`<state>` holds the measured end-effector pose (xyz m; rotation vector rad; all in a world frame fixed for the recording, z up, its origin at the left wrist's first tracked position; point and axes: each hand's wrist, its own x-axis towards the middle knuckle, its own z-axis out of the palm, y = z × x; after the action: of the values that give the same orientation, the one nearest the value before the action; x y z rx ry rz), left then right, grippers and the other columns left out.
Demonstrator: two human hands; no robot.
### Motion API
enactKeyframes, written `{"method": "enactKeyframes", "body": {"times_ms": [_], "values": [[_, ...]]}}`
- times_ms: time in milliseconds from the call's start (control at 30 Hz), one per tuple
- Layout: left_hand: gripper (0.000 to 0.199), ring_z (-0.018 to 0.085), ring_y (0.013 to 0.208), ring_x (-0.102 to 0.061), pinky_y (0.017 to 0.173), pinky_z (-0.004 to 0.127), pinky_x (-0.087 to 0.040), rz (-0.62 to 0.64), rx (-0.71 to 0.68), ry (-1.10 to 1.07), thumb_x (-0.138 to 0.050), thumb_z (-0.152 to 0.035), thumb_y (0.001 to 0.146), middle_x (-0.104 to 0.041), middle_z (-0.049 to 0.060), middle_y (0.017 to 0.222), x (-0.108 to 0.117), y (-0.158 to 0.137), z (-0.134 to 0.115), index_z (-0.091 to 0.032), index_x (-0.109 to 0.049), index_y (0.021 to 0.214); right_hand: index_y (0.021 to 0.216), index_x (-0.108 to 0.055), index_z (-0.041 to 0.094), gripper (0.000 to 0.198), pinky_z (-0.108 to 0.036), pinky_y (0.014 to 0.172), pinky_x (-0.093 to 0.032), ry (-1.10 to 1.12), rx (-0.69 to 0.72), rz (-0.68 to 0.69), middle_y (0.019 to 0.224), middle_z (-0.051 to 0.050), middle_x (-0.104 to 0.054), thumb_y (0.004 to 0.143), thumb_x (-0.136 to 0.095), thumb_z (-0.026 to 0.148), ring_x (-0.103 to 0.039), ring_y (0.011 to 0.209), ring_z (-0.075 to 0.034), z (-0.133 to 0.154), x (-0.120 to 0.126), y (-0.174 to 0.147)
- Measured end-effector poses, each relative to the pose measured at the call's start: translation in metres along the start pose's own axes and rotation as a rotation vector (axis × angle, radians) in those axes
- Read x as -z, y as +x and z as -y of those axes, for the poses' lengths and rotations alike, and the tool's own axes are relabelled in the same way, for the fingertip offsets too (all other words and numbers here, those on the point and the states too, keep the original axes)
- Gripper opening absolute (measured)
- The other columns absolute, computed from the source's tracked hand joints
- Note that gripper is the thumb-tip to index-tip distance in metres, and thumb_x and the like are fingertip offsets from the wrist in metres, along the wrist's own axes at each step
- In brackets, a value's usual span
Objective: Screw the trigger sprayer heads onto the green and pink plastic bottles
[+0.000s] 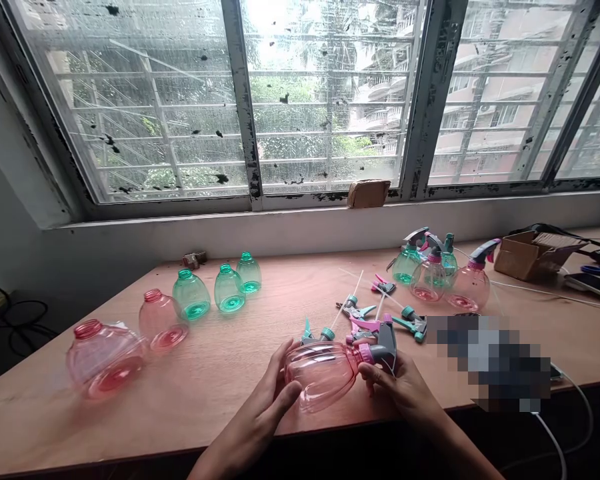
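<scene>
A pink see-through spray bottle (323, 377) lies on its side between my hands, near the front edge of the table. My left hand (265, 393) is wrapped round its base end. At the neck, the fingers of my right hand (397, 380) close on the grey and pink trigger spray head (383, 347), which sits on the bottle's mouth. Just behind lie several loose spray heads, among them a green one (325, 333), a pink one (363, 331) and another green one (413, 323), some with thin white tubes sticking up.
Open pink bottles (107, 360) and green bottles (191, 295) stand in a slanting row at left. Several bottles with spray heads (467, 287) stand at back right, beside a cardboard box (535, 257). A blurred-out object (495, 360) with a white cable lies at right.
</scene>
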<state>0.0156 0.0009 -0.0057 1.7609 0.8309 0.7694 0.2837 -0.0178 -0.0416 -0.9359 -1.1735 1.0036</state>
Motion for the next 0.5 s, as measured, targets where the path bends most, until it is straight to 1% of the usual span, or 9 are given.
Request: {"method": "enactKeyframes", "body": {"times_ms": [67,133,233,300,367,400,500], "values": [[0.073,0.031,0.154,-0.02,0.127,0.051,-0.012,0.01,0.003,0.016,-0.059,-0.048,0.097,-0.027,0.006,0.167,-0.0012,0.0001,0.0001,-0.031,-0.022,0.157,0.092,-0.074,0.018,0.035,-0.028,0.048,-0.05,0.006,-0.008,-0.003,0.078,-0.002,-0.069,0.075,-0.084,0.046,-0.054,0.05,-0.012,-0.0001,0.0005,0.0003],[0.084,0.031,0.154,-0.022,0.128,0.05,-0.013,0.018,-0.018,0.058,-0.071,-0.039,0.091,-0.027,0.006,0.167,-0.0031,0.0,0.001,-0.032,-0.02,0.157,0.09,-0.073,0.017,0.033,-0.027,0.049,-0.049,0.005,-0.015,-0.008,0.068,0.001,-0.065,0.076,-0.083,0.046,-0.054,0.049,-0.013,-0.0007,0.0012,0.0005],[0.096,0.031,0.153,-0.023,0.128,0.047,-0.012,0.009,-0.066,0.14,-0.08,-0.028,0.083,-0.027,0.007,0.167,-0.0055,0.0002,0.0033,-0.032,-0.018,0.158,0.088,-0.072,0.017,0.032,-0.027,0.05,-0.048,-0.006,-0.025,-0.009,0.065,0.002,-0.062,0.077,-0.083,0.045,-0.055,0.05,-0.012,-0.0018,0.0021,0.0001],[0.1,0.031,0.153,-0.023,0.128,0.046,-0.012,0.015,-0.078,0.146,-0.082,-0.028,0.081,-0.027,0.007,0.167,-0.0055,0.0006,0.0045,-0.032,-0.017,0.158,0.091,-0.072,0.016,0.033,-0.026,0.05,-0.048,-0.008,-0.026,-0.002,0.067,0.002,-0.063,0.078,-0.082,0.045,-0.054,0.05,-0.012,-0.002,0.0022,-0.0006],[0.098,0.031,0.154,-0.021,0.128,0.047,-0.011,0.04,-0.069,0.118,-0.08,-0.035,0.084,-0.026,0.008,0.167,-0.0038,0.001,0.0048,-0.031,-0.017,0.158,0.093,-0.073,0.016,0.033,-0.026,0.049,-0.048,0.003,-0.019,0.007,0.068,0.002,-0.063,0.079,-0.082,0.045,-0.053,0.05,-0.011,-0.0015,0.0018,-0.0011],[0.092,0.031,0.154,-0.019,0.128,0.048,-0.011,0.05,-0.063,0.104,-0.075,-0.041,0.087,-0.024,0.007,0.168,-0.0026,0.001,0.0046,-0.03,-0.018,0.158,0.095,-0.073,0.017,0.034,-0.026,0.049,-0.049,0.011,-0.014,0.01,0.069,0.001,-0.063,0.079,-0.082,0.045,-0.053,0.051,-0.012,-0.0011,0.0015,-0.0012],[0.069,0.03,0.156,-0.015,0.128,0.05,-0.009,0.055,-0.025,0.069,-0.051,-0.051,0.1,-0.02,0.006,0.169,0.0011,0.001,0.0029,-0.029,-0.02,0.158,0.099,-0.074,0.017,0.035,-0.025,0.048,-0.051,0.038,0.006,0.019,0.069,0.001,-0.063,0.078,-0.082,0.044,-0.054,0.053,-0.013,-0.0002,0.0008,-0.0008]]}}
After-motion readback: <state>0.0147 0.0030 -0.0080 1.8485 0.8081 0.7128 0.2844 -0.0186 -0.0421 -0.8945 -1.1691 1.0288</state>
